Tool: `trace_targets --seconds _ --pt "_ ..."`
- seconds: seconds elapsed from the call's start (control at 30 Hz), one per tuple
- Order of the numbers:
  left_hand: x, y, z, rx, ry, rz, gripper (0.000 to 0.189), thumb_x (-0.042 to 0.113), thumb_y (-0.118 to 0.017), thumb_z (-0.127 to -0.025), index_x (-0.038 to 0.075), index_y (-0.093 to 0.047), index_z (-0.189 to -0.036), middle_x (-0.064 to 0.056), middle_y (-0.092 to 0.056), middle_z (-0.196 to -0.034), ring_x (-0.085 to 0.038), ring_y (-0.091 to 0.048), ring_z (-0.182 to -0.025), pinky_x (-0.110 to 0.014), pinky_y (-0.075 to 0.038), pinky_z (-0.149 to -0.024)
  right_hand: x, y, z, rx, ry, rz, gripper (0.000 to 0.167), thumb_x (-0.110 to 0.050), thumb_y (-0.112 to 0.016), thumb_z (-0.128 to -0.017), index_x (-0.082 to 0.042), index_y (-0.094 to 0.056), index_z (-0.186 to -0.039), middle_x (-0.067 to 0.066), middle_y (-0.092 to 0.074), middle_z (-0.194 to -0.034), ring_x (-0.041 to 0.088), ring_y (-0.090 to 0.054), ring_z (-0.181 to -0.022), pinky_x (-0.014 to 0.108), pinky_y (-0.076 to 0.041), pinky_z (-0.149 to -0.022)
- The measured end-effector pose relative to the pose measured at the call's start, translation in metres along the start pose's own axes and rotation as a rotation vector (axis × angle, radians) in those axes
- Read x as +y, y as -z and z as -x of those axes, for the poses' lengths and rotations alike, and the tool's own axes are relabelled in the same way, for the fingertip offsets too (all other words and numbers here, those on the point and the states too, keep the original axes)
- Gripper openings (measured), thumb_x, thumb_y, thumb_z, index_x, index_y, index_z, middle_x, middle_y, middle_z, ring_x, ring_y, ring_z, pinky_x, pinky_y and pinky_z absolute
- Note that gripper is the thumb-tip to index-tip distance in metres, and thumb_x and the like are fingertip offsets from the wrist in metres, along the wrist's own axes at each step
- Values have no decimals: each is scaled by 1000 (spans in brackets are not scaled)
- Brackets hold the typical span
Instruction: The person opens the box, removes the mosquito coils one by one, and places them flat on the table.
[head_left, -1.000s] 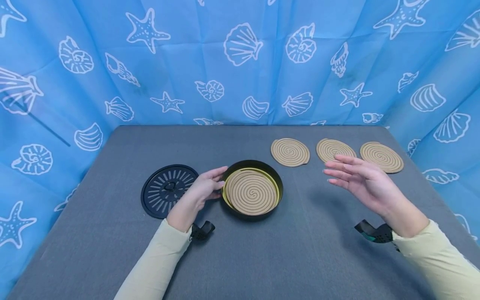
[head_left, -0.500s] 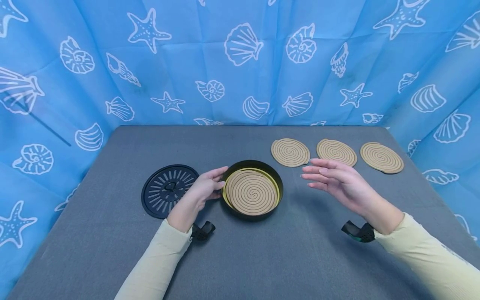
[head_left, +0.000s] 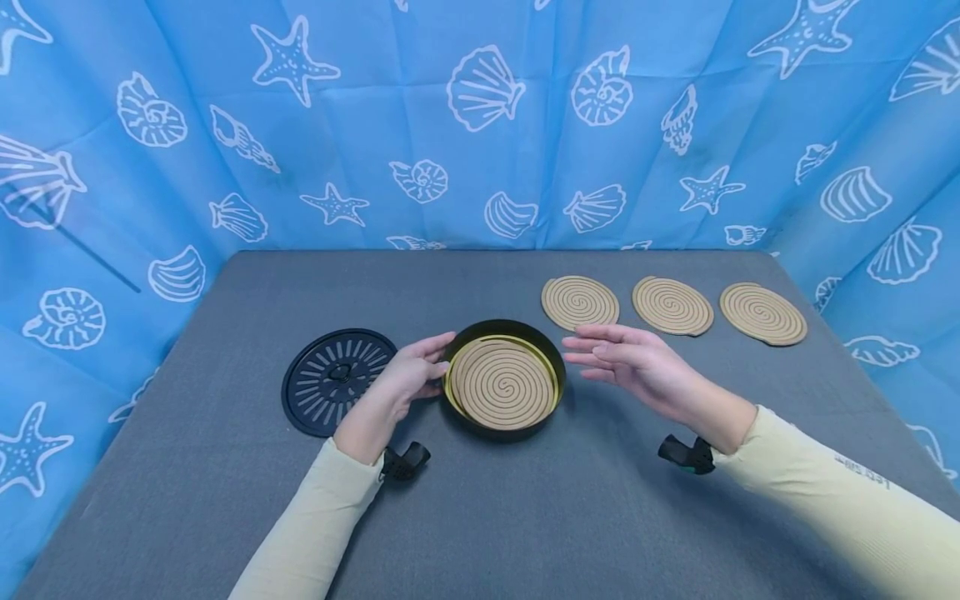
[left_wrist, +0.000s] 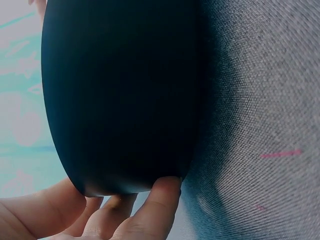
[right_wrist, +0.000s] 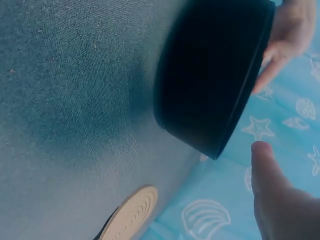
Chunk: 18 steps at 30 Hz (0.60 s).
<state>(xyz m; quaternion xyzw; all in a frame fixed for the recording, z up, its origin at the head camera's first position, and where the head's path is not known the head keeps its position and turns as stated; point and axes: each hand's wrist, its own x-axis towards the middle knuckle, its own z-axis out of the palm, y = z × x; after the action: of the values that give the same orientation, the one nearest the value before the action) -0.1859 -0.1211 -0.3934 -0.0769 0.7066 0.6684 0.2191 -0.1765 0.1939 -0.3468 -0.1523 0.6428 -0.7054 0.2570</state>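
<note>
A round black tin [head_left: 504,435] stands mid-table with a yellow-edged inside and a tan mosquito coil [head_left: 504,385] lying flat in it. My left hand [head_left: 405,375] touches the tin's left side. In the left wrist view, the fingertips [left_wrist: 162,192] lie against the dark outer wall and the thumb [left_wrist: 55,207] reaches its rim. My right hand [head_left: 637,367] hovers just right of the tin, fingers extended toward its rim and holding nothing. In the right wrist view its thumb [right_wrist: 265,170] is apart from the tin [right_wrist: 205,80].
Left of the tin lies its black slotted lid [head_left: 311,367], partly behind my left hand. Three more mosquito coils lie in a row at the back right: one behind my right fingertips [head_left: 573,298], a middle coil [head_left: 671,304] and a far-right coil [head_left: 763,313]. A blue shell-print curtain [head_left: 480,167] surrounds the grey table.
My right hand has moved left, from in front of the right-hand coils to beside the tin's right rim. My left hand and the tin have stayed in place.
</note>
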Motion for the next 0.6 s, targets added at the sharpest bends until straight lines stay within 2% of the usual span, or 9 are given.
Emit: trace_targets --seconds 0.13,0.2,0.43,0.6 --pt "0 0 0 2 2 0 50 1 -45 -101 14 -40 -149 -9 -35 -154 -27 -33 -140 -51 -38 -106 2 -4 -8 -7 -14 41 55 -7 -43 -102 15 -19 -146 26 -41 -146 13 -55 -120 30 -46 -99" --pt "0 0 0 1 6 1 50 1 -44 -101 15 -40 -149 -9 -35 -154 -27 -33 -140 -52 -37 -106 3 -7 -13 -3 -27 57 55 -6 -42 -101 14 -19 -147 30 -33 -149 14 -53 -123 30 -45 -101" --pt "1 0 0 -1 5 -3 51 1 -44 -101 15 -40 -149 -9 -34 -154 -27 -32 -140 -52 -37 -106 7 -12 -32 -16 -62 82 55 -1 -40 -99 12 -19 -148 30 -26 -152 35 -30 -140 37 -37 -109" --pt "1 0 0 3 3 -5 50 1 -44 -101 15 -41 -149 -9 -35 -154 -27 -32 -140 -51 -38 -105 9 -15 -44 -44 -76 85 56 0 -39 -99 12 -16 -149 29 -22 -154 37 -21 -143 49 -25 -114"
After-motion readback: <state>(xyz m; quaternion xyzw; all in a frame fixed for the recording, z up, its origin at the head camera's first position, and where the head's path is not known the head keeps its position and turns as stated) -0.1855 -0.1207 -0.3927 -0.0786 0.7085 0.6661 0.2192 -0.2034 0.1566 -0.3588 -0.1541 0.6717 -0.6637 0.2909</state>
